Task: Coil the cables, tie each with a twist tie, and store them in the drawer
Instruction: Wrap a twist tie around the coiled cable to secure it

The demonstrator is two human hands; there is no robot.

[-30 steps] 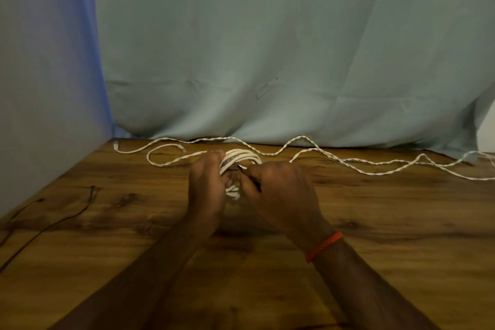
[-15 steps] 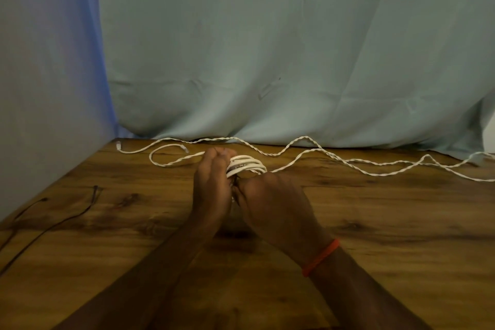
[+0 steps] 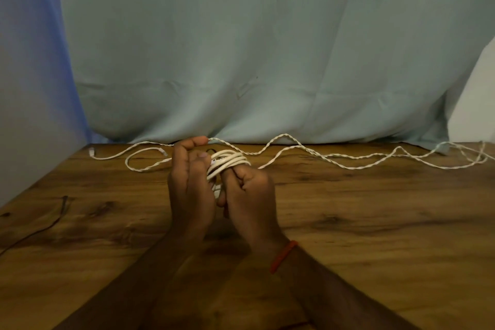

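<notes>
White cable coil [image 3: 231, 162] is mostly buried: my left hand [image 3: 191, 190] curls round it, my right hand [image 3: 250, 195] pinches the loops, and the bottom half's hidden.

a makeshift recording corner: wooden table [image 3: 375, 236] against a draped pale-blue cloth backdrop [image 3: 267, 48]

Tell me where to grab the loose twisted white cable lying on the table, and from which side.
Pinch the twisted white cable at its free end near the table's far-left corner, coming from above. It lies flat on the wood, so only its top is open, and winding from an end should avoid tangles.
</notes>
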